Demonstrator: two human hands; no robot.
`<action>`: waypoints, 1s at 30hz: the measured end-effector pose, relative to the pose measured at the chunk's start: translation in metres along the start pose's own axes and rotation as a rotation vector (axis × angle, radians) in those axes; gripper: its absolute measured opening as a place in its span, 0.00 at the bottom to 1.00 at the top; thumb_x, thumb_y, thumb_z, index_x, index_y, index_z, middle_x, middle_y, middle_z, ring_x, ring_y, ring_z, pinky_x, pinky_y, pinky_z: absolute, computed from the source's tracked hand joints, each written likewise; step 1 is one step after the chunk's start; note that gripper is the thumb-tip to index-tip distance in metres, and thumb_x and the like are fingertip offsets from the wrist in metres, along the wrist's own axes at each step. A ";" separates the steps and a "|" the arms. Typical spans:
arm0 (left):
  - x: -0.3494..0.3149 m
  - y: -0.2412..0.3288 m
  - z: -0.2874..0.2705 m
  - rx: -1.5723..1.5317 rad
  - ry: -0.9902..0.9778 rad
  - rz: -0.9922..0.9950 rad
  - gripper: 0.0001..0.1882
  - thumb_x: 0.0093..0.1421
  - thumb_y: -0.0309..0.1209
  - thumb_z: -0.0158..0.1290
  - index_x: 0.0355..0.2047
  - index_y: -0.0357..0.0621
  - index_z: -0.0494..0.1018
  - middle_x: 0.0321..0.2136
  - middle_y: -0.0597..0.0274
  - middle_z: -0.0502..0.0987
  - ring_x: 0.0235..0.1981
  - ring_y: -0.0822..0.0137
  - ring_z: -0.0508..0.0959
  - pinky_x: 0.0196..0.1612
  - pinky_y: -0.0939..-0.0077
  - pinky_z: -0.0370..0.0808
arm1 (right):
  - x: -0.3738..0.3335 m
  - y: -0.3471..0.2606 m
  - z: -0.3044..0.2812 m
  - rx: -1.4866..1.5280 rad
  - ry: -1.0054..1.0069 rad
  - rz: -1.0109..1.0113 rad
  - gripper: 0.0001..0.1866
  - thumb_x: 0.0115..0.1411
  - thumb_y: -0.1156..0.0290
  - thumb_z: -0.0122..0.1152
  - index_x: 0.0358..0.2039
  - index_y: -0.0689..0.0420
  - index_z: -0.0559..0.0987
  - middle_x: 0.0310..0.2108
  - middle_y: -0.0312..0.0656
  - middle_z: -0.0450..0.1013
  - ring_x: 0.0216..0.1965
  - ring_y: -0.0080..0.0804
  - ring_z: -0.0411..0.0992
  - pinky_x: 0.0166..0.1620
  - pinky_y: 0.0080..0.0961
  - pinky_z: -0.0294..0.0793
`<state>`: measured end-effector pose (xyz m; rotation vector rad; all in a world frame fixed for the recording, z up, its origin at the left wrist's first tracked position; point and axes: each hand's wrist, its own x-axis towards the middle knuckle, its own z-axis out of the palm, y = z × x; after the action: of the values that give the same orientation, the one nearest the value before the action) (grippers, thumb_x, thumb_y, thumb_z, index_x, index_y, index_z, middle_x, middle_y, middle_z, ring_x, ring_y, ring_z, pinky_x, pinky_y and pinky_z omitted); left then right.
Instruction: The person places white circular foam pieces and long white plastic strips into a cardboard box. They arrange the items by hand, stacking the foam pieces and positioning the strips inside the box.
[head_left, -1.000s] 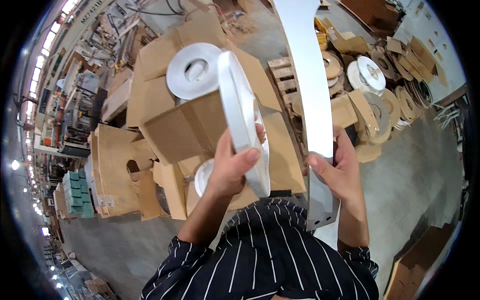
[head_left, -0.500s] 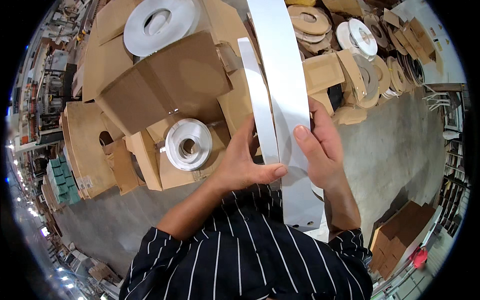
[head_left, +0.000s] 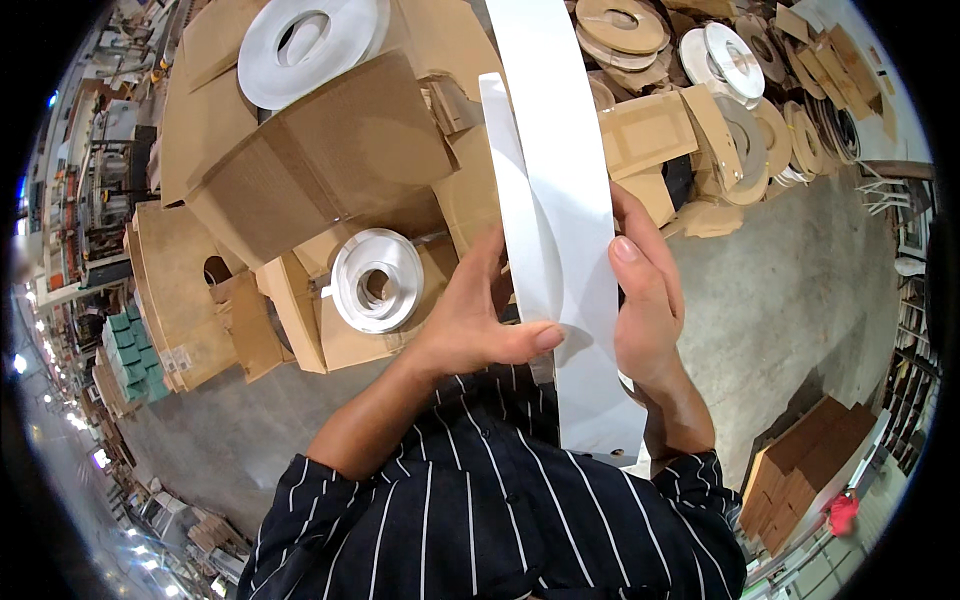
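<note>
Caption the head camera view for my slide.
Left hand holds a shorter white piece alongside a long white panel gripped by the right hand, near cardboard boxes.

A grey floor [head_left: 780, 285] lies between small bright lights [head_left: 20, 364] at left and a pale wall [head_left: 905, 125] and shelving [head_left: 903, 375] at right.

Machinery [head_left: 100, 190] and stacked rolls [head_left: 598, 38] mark a workshop.
</note>
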<state>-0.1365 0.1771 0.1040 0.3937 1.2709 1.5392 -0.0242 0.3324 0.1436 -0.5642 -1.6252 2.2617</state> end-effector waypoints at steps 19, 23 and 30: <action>0.004 -0.002 0.012 0.010 0.015 -0.034 0.69 0.44 0.53 0.79 0.75 0.27 0.54 0.67 0.43 0.68 0.69 0.52 0.71 0.72 0.54 0.68 | -0.006 0.002 -0.012 0.049 -0.012 -0.007 0.38 0.69 0.61 0.42 0.74 0.72 0.61 0.69 0.57 0.67 0.68 0.41 0.68 0.70 0.39 0.67; 0.003 0.000 0.013 0.010 0.009 -0.058 0.69 0.44 0.54 0.79 0.75 0.27 0.54 0.67 0.43 0.68 0.69 0.52 0.71 0.72 0.54 0.68 | -0.005 0.002 -0.012 0.058 0.006 -0.013 0.38 0.68 0.61 0.42 0.74 0.72 0.61 0.68 0.57 0.68 0.67 0.41 0.69 0.69 0.39 0.68; 0.005 0.001 0.011 -0.026 -0.002 -0.033 0.70 0.44 0.54 0.80 0.74 0.27 0.54 0.67 0.42 0.68 0.70 0.52 0.70 0.73 0.54 0.66 | -0.003 0.005 -0.011 0.055 0.004 -0.005 0.38 0.69 0.60 0.42 0.74 0.73 0.62 0.68 0.57 0.68 0.67 0.41 0.69 0.69 0.38 0.67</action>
<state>-0.1302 0.1873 0.1073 0.3556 1.2484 1.5258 -0.0165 0.3391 0.1358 -0.5497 -1.5560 2.2924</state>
